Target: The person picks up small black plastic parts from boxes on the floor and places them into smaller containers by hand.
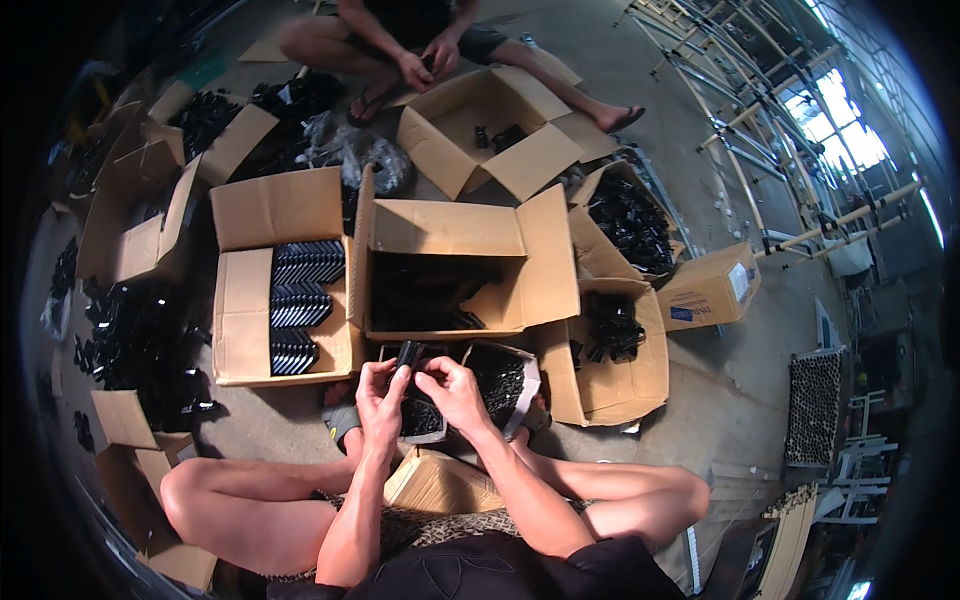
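Head view: the left hand (376, 400) grips a short black part (408, 356) between thumb and fingers, and the right hand (453, 398) closes its fingertips on it too, just short of the middle carton's (450, 338) near edge. Black brackets (300, 305) stand in rows along the left carton's (285, 379) right edge; small black pieces (497, 378) lie in a tray (527, 398).

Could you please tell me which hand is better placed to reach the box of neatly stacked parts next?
Probably the left hand: it is nearer the box, which stands to its left; the right hand is farther. Both touch one black part.
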Tool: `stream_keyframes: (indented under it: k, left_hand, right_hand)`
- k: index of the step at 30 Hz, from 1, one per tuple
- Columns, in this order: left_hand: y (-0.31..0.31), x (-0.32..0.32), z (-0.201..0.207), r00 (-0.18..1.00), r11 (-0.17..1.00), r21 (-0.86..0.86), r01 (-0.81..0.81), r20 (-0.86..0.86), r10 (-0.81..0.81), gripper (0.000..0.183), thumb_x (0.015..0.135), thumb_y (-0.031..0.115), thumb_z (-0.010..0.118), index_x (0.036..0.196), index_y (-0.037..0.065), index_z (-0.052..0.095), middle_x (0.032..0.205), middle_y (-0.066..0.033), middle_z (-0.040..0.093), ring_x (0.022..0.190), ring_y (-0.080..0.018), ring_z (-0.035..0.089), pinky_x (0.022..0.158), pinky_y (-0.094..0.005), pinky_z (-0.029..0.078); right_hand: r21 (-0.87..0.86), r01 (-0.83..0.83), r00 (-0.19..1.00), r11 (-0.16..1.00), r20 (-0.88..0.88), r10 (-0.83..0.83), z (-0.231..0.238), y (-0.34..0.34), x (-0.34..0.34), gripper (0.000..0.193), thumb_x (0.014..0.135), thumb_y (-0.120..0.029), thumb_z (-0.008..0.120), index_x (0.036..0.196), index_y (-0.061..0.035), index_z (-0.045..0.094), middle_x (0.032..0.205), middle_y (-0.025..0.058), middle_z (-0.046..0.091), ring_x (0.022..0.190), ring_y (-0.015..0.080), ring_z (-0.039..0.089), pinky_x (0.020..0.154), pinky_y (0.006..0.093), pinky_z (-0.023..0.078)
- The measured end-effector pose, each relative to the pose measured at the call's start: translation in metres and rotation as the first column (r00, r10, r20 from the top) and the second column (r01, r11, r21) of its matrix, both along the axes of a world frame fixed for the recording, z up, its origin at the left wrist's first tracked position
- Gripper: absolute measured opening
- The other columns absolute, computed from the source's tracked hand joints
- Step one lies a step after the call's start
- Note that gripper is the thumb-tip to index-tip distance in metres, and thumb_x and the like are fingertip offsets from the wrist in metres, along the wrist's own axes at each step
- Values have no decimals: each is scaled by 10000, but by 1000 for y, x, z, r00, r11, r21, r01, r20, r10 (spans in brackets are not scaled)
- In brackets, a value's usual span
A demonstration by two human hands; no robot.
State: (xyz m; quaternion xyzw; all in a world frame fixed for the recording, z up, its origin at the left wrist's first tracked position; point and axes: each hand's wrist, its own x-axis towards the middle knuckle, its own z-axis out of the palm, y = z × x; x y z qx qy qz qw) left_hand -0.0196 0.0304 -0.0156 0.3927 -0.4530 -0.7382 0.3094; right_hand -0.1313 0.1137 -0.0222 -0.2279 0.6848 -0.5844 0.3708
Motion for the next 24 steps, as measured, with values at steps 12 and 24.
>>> stream_keyframes:
  k: [12, 24]
  left_hand:
    - [5, -2, -6, 994, 997, -66, 30, 105, -23, 198, 944, 242, 689, 1051, 105, 596, 896, 64, 602, 772, -7, 514, 596, -175, 408]
    - [6, -2, -5, 998, 996, -89, 7, 70, -1, 200, 946, 218, 688, 1037, 88, 567, 879, 40, 596, 740, -18, 519, 566, -162, 403]
  right_hand:
    - [179, -28, 978, 983, -199, 64, 5, 3, -8, 317, 947, -295, 641, 952, 22, 632, 864, 145, 637, 796, 245, 626, 716, 373, 484]
    - [177, -106, 991, 979, -60, 118, 1, 1, -8, 280, 952, -270, 632, 962, 9, 646, 750, 43, 616, 725, 84, 534, 654, 291, 456]
